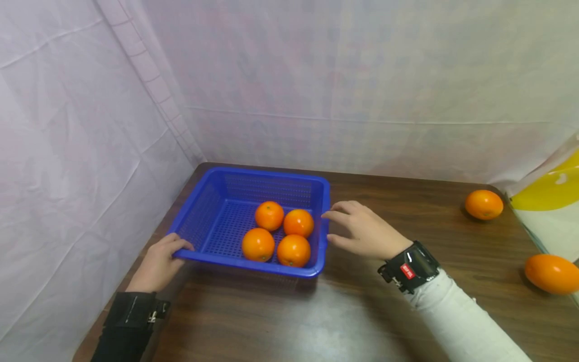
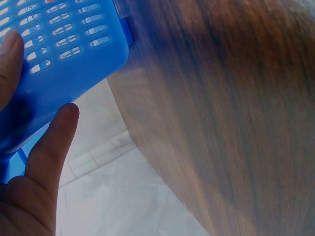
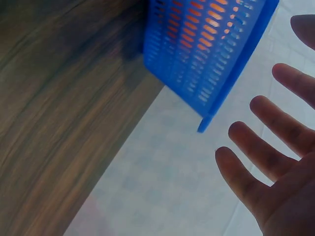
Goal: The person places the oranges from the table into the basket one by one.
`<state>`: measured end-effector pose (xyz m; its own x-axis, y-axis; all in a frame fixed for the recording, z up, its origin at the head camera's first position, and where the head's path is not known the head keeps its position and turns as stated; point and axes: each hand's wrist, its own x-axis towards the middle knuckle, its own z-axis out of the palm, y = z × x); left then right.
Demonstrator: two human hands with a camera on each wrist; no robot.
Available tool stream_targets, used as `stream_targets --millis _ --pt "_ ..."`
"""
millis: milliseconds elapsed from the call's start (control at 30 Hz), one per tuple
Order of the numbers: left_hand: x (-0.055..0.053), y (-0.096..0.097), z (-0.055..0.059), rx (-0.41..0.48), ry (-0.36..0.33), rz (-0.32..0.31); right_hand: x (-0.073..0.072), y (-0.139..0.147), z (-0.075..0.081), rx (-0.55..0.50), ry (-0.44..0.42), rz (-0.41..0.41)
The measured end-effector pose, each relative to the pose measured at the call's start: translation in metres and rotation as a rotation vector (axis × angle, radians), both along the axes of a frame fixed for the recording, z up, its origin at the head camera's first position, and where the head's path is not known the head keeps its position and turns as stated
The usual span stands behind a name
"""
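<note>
A blue plastic basket [image 1: 212,259] with perforated walls is at the left of the brown table. Several oranges [image 1: 258,245] lie together in its right half. My left hand [image 1: 160,261] grips the rim at the near left corner, fingers over the edge; in the left wrist view, fingers [image 2: 51,142] show against the basket's outer wall [image 2: 74,64]. Beside the right rim is my right hand [image 1: 364,230], fingers spread and loosely bent, holding nothing. The right wrist view has its fingertips [image 3: 241,132] apart from the basket wall [image 3: 197,59].
One orange [image 1: 484,204] sits at the table's far right corner, another [image 1: 553,274] near its right edge. A yellow object [image 1: 549,186] is partly visible beyond that edge. Pale cloth [image 1: 362,90] hangs behind the table [image 1: 398,201] and along its left side.
</note>
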<state>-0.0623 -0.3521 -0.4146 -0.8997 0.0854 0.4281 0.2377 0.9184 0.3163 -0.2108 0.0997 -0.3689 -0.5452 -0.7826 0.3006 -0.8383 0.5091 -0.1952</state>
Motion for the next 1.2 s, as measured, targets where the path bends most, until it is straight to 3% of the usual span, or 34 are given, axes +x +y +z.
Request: stream_targets --millis 533,1200 --pt "-0.001 0.002 -0.001 -0.017 0.065 -0.028 0.000 0.050 -0.014 0.003 0.007 -0.112" --pt "-0.001 0.001 0.000 -0.024 0.043 -0.011 0.006 0.099 -0.022 -0.007 -0.024 -0.216"
